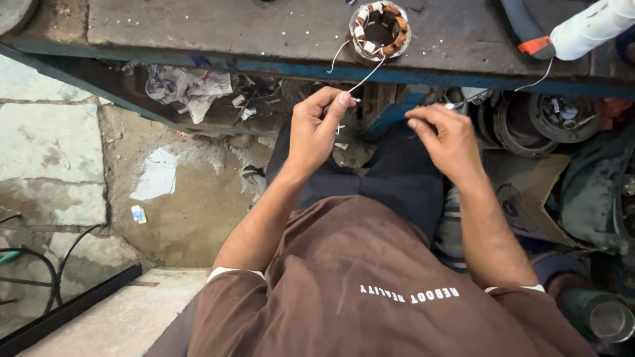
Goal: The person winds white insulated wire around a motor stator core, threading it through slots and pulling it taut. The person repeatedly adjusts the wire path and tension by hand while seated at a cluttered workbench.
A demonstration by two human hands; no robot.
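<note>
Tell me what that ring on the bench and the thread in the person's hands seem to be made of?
The ring looks like coppery wire coils bound with white tape around a dark metal core. The thread, pinched by the left hand, looks like thin white cord, though it could be insulated wire.

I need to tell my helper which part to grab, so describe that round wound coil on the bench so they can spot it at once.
Look at the grimy workbench with the blue front edge. Near that edge, just beyond the person's left hand, sits the ring-shaped coil. It alone is a hollow ring of copper windings with white wraps, and white thread trails from it toward that hand.
</note>
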